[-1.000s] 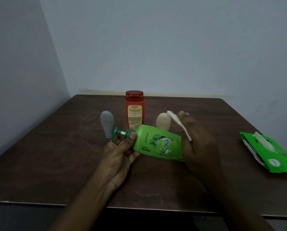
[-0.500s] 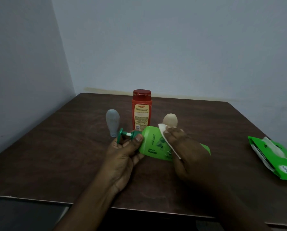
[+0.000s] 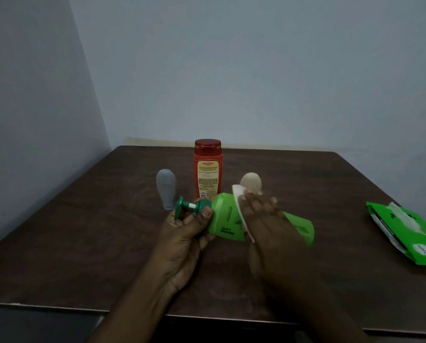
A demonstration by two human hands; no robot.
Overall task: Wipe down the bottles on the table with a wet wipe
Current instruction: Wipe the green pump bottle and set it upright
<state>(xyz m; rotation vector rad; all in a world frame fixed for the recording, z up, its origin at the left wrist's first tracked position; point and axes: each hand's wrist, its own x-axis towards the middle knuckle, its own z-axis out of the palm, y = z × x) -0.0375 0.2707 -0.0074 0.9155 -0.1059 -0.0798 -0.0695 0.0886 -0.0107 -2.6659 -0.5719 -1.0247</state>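
Wiping of the green pump bottle (image 3: 225, 220), judged mid-step. The bottle is held lying on its side, above the tabletop (image 3: 83, 243) near its middle, pump end toward the person's left. The left hand (image 3: 184, 233) provides the grip at the neck: thumb and fingers curl round the dark green pump collar (image 3: 202, 205), with the pump head (image 3: 179, 207) projecting past the fingers. The right hand (image 3: 268, 224) lies palm-down across the bottle's body, fingers roughly straight and pointing away from the person, pressing the white wet wipe (image 3: 239, 206) against the label side. Only the wipe's left edge shows from under the palm, so how much of it bears on the bottle cannot be told. Both forearms enter from the lower edge, converging on the bottle.

Still standing on the tabletop behind the hands: the red bottle (image 3: 208, 169), upright; the grey bottle (image 3: 166, 188) to its left; the beige bottle (image 3: 251, 183) to its right, just behind the right fingertips. These appear yet to be wiped, though that is a judgement. The green wipes pack (image 3: 405, 233) lies well apart at the right edge.

The next move likely calls for rotating the bottle in the left grip so that unwiped faces meet the wipe, with firm hold at the neck.
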